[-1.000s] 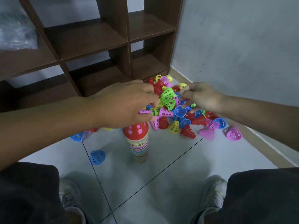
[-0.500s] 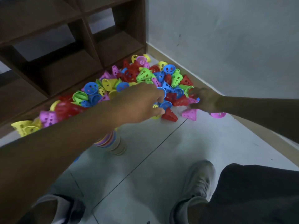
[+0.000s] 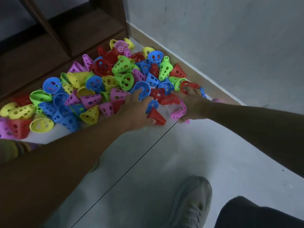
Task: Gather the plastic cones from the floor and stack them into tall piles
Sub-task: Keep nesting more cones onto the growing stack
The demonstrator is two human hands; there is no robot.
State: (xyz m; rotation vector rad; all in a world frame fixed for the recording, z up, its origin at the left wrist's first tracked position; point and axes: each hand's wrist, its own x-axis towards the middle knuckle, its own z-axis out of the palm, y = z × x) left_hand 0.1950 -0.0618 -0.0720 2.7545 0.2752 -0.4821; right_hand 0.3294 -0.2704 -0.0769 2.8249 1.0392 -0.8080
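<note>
A big heap of perforated plastic cones [image 3: 105,83] in red, blue, green, yellow and pink lies on the floor against the shelf and wall. My left hand [image 3: 136,109] reaches into its near edge, fingers spread onto a blue cone [image 3: 143,88], thumb beside a red cone [image 3: 156,116]. My right hand [image 3: 191,102] lies over a pink cone [image 3: 178,112], its thumb curled under the cone, while its fingertips touch a red cone [image 3: 187,85]. A blurred striped stack of cones [image 3: 14,149] shows at the left edge, mostly hidden behind my left forearm.
A dark wooden shelf unit [image 3: 65,38] stands behind the heap. The grey wall [image 3: 222,46] and its baseboard [image 3: 197,74] close off the right side. My shoe [image 3: 192,199] and dark trouser leg [image 3: 256,214] are on the pale tiled floor [image 3: 164,162].
The view has dropped and closed in on the heap. Both hands have moved forward and down from above the stack into the near edge of the pile.
</note>
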